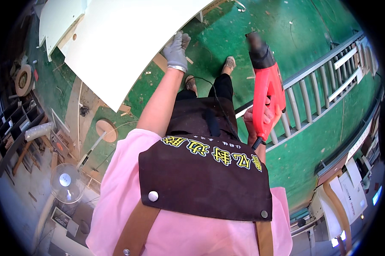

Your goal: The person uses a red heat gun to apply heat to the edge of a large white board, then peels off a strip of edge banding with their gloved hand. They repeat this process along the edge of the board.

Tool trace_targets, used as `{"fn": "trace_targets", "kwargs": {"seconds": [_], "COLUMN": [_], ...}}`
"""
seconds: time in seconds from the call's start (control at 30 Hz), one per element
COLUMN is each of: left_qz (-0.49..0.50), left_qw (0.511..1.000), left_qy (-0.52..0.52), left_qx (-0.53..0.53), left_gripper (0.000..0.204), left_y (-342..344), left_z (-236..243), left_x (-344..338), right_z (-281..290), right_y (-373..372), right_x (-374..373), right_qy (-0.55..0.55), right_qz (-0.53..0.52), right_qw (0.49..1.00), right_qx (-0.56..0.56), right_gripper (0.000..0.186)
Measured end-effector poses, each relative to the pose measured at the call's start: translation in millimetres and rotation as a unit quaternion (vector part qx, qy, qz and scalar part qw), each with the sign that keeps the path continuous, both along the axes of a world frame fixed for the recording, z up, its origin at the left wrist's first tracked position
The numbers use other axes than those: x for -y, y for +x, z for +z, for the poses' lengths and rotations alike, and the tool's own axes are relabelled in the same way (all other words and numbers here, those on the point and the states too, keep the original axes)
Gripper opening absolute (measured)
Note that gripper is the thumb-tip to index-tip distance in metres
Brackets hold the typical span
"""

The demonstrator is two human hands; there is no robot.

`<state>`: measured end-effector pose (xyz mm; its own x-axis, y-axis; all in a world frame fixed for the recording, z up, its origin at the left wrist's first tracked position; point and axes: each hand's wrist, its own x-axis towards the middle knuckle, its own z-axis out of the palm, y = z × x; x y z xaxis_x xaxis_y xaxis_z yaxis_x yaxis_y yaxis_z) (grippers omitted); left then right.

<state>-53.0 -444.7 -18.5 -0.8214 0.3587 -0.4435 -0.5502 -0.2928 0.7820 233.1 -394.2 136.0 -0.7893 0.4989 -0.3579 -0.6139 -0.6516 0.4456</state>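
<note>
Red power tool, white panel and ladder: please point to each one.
red power tool [269, 87], head view, on its red body.
white panel [128, 38], head view, on its flat face.
ladder [320, 87], head view, on a rung.

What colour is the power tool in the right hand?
Red with a black nose, the power tool shows best in the head view.

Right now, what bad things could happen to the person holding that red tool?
The right hand grips a red power tool with no glove, so a slip might hurt bare fingers. Its black cord trails down past the legs toward the feet and could snag or trip. The gloved left hand alone steadies the big white panel, which might shift or tip.
</note>
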Motion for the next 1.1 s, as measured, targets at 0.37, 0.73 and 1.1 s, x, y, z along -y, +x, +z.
{"fn": "trace_targets", "kwargs": {"seconds": [0.37,0.73,1.1], "left_qz": [-0.004,0.035,0.062], "left_qw": [0.978,0.989,0.993], "left_qy": [0.056,-0.019,-0.09], "left_qx": [0.202,0.142,0.056], "left_gripper": [0.019,0.019,0.031], "left_y": [-6,-7,5], "left_z": [26,-3,21], "left_x": [4,11,-11], "right_z": [-4,-4,-5], "right_y": [9,11,16], "right_x": [3,4,9], "right_qy": [0.003,0.01,0.016], "right_qz": [0.004,0.006,0.023], "right_qw": [1.0,1.0,1.0], "right_qx": [0.008,0.0,-0.003], "right_gripper": [0.029,0.029,0.029]}}
